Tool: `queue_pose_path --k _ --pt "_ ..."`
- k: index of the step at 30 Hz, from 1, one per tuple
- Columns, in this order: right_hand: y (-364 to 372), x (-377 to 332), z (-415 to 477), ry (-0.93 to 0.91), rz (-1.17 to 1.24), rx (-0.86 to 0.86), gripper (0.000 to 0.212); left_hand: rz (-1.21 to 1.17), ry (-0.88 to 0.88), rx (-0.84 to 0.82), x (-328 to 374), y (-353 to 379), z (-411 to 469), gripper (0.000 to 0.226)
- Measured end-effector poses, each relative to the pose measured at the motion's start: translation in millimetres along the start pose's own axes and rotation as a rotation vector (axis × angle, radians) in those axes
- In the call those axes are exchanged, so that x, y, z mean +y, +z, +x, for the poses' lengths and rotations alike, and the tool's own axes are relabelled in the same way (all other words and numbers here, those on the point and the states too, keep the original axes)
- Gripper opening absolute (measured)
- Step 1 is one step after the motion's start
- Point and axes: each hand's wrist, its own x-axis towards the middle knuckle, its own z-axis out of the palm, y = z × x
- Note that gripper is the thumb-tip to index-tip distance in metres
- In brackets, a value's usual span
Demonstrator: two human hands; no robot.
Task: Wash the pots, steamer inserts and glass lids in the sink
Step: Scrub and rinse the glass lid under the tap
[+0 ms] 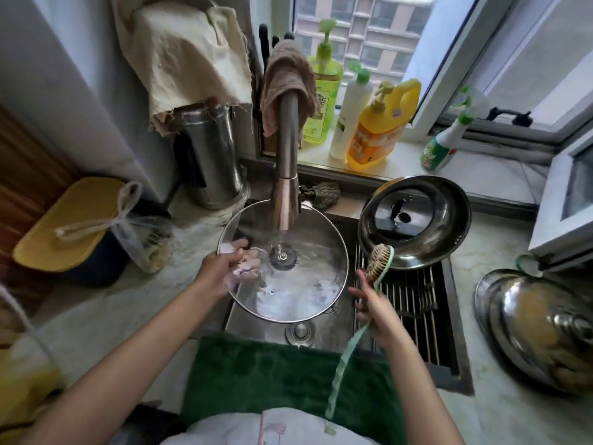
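A round glass lid (308, 284) with a steel rim is held underside up over the sink (298, 335), with foam on the glass. Water runs from the faucet (285, 175) onto its centre. My left hand (224, 268) grips the lid's left rim, fingers showing through the glass. My right hand (375, 303) holds a long green-handled dish brush (378, 258), bristle head up, just right of the lid. A steel pot (414, 220) with a lid inside lies tilted on the drying rack (414, 303). A steel domed lid (539, 329) sits on the right counter.
Detergent bottles (375, 133) and a spray bottle (446, 146) line the windowsill. A steel canister (208, 155) under a cloth stands back left. A yellow-lidded container (70, 226) and a plastic bag (144, 236) sit on the left counter. A green towel (288, 380) covers the sink's front edge.
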Motion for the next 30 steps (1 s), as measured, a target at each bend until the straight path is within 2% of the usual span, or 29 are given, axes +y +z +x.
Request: queue_pose_path --k 3,5,9,13,15,16,17,19,20,21,24,25,27,29,30 --pt "11.7 0.8 -3.2 0.031 0.273 -0.246 0.044 -0.058 0.011 -0.010 14.4 -0.4 -7.6 0.025" --pt "19.0 -3.4 -2.5 -0.006 0.354 -0.351 0.048 -0.041 0.047 -0.023 21.5 0.2 -10.4 0.025" --pt "34.7 -11.9 -6.4 -0.039 0.526 -0.456 0.047 -0.019 0.077 -0.022 31.4 2.9 -16.6 0.024" --pt "48.0 -13.5 -6.1 -0.075 0.505 -0.515 0.048 0.004 0.050 -0.068 32.5 8.3 -28.5 0.023" --pt "49.8 -9.6 -5.8 -0.068 0.532 -0.513 0.056 0.085 0.124 -0.073 31.2 9.7 -28.8 0.018" --pt "50.4 -6.5 -6.5 -0.065 0.560 -0.508 0.057 0.249 0.218 -0.018 31.3 8.3 -24.2 0.016" --pt "50.6 -3.1 -8.5 -0.061 0.595 -0.501 0.057 0.572 0.326 0.081 32.7 7.9 -17.9 0.024" --pt "51.9 3.9 -11.2 -0.061 0.642 -0.461 0.061 1.395 0.508 0.319 27.0 9.9 3.3 0.061" --pt "53.2 7.0 -11.6 -0.051 0.654 -0.431 0.063 1.655 0.575 0.380 21.9 18.3 10.2 0.069" --pt "55.2 10.1 -12.9 -0.037 0.660 -0.404 0.063 1.813 0.630 0.386 15.1 30.7 15.5 0.068" --pt "58.7 15.7 -16.1 0.005 0.662 -0.365 0.067 1.885 0.683 0.233 -7.3 69.8 25.5 0.056" --pt "60.4 15.5 -16.6 0.019 0.669 -0.339 0.066 1.887 0.708 0.105 -14.1 75.7 29.7 0.058" --pt "62.5 14.1 -18.8 0.023 0.678 -0.276 0.066 1.921 0.837 -0.312 -24.4 76.3 27.8 0.060" --pt "60.2 17.2 -14.2 0.037 0.722 -0.229 0.096 2.003 0.988 -0.656 -25.5 60.6 17.7 0.058" --pt "58.1 16.7 -13.8 0.045 0.719 -0.219 0.104 2.049 1.010 -0.715 -20.0 51.8 14.2 0.058"
